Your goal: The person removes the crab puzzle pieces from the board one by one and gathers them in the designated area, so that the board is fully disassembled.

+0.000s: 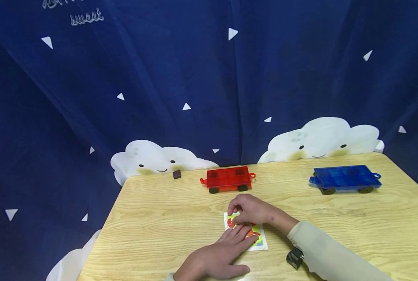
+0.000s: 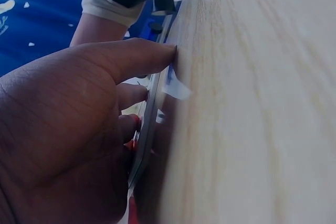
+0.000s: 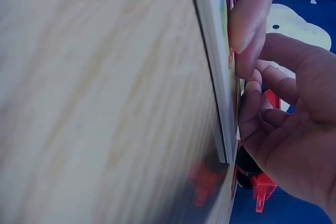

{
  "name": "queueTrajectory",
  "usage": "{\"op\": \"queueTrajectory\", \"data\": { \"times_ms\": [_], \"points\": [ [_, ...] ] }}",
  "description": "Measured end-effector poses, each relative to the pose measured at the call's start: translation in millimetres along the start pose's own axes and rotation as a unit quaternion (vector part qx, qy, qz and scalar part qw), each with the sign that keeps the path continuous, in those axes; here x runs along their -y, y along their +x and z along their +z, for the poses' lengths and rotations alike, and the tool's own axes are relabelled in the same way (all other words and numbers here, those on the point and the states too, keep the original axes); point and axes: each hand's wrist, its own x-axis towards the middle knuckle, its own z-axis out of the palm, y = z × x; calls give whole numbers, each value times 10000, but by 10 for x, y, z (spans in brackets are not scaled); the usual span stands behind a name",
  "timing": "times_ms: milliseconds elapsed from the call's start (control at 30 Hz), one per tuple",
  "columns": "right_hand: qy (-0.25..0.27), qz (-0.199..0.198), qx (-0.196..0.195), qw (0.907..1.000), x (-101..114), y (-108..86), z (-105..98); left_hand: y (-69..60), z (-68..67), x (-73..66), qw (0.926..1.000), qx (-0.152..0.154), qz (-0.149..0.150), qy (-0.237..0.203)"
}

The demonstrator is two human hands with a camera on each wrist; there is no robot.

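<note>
A small white-edged picture board (image 1: 263, 239) with a yellow and red print lies flat on the table, its thick pale edge (image 3: 214, 51) showing in the right wrist view. My left hand (image 1: 220, 255) rests on the board's near left part, its fingers straight and spread over the print. The left thumb (image 2: 147, 56) reaches out to the side, near the tabletop. At the far part of the board, my right hand (image 1: 252, 208) bends its fingers down onto the picture beside the left fingertips. Whether the right fingertips pinch anything is hidden.
Behind the hands stands a red wheeled toy car base (image 1: 228, 178); a blue one (image 1: 347, 178) is at the back right. A small dark block (image 1: 177, 174) sits near the table's (image 1: 152, 218) back edge. A blue curtain (image 1: 181, 70) hangs behind.
</note>
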Motion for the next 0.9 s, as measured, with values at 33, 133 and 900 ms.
{"op": "queueTrajectory", "data": {
  "times_ms": [33, 133, 900],
  "points": [
    [18, 31, 9, 10000, 4, 1, -3, 0, 1, 0, 10000, -1, -2, -7],
    [146, 89, 45, 9998, 4, 2, -15, 2, 1, 0, 10000, 34, -27, -88],
    [220, -29, -58, 9997, -2, 12, -22, 7, -1, -5, 9996, 137, -153, -197]
  ]
}}
